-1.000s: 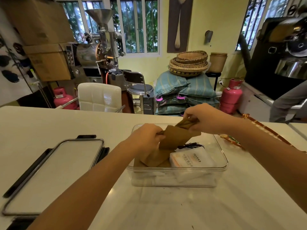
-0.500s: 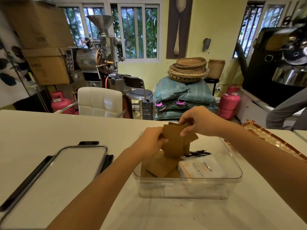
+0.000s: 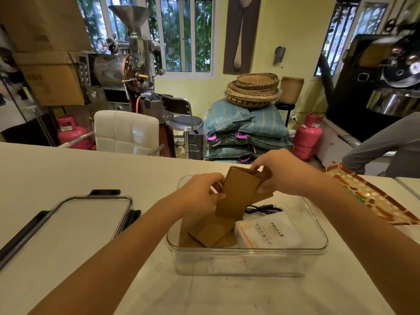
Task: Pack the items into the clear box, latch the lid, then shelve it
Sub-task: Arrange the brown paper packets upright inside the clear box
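The clear box (image 3: 247,263) stands open on the white table in front of me. Both hands hold a stack of brown paper bags (image 3: 238,194) upright over its left half: my left hand (image 3: 200,194) grips the left edge, my right hand (image 3: 281,173) pinches the top. More brown bags (image 3: 210,233) lie flat on the box floor. A white packet with orange print (image 3: 266,233) lies in the right half, with a black cable (image 3: 261,209) behind it. The lid (image 3: 75,223), clear with black latches, lies flat to the left of the box.
A patterned woven mat (image 3: 368,196) lies on the table at the right. Beyond the table's far edge stand a white chair (image 3: 126,133), a stool, sacks topped with baskets, pink gas cylinders and roasting machines. A person's grey sleeve (image 3: 384,144) shows at far right.
The brown bags have been turned from lying slanted to standing more upright over the box. My right hand shifted its grip to their top edge. The camera moved closer.
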